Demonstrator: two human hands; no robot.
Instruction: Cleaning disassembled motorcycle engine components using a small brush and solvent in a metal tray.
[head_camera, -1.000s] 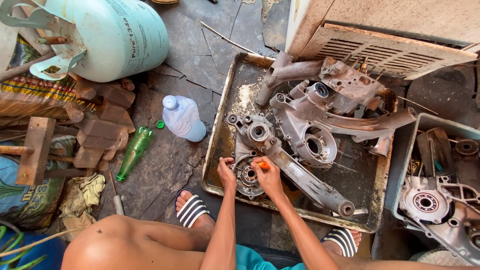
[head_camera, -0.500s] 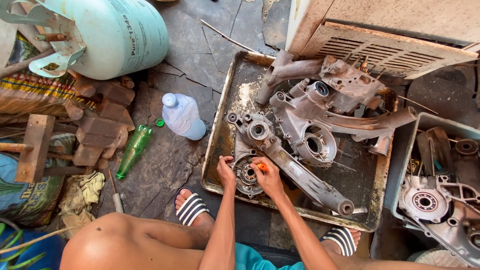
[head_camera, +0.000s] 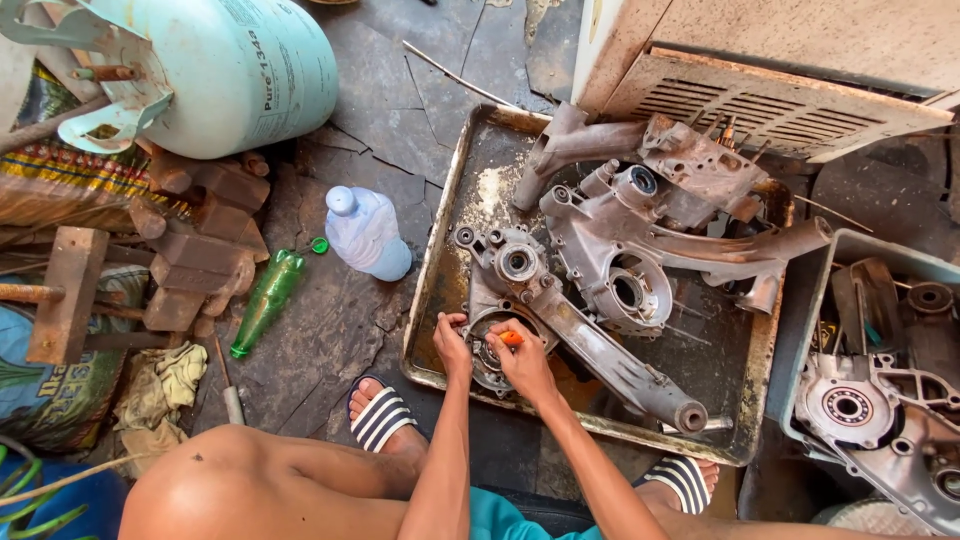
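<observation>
A greasy engine casing (head_camera: 560, 310) lies in a shallow metal tray (head_camera: 440, 280), with a larger casing (head_camera: 640, 250) behind it. My left hand (head_camera: 452, 345) rests on the rim of the near casing's round opening (head_camera: 485, 365). My right hand (head_camera: 522, 362) grips a small orange-handled tool (head_camera: 511, 338), its tip in that same opening. Both hands are close together at the tray's near left corner.
A pale green gas cylinder (head_camera: 230, 70) lies at the far left, a clear plastic bottle (head_camera: 365, 232) and a green bottle (head_camera: 265, 300) left of the tray. Wood blocks (head_camera: 200, 240) are piled at left. A grey bin (head_camera: 880, 390) of engine parts stands at right. My sandalled feet (head_camera: 385, 415) flank the tray's near edge.
Both hands stay at the round opening. The left hand has shifted slightly along the rim; the right hand keeps the orange tool in place.
</observation>
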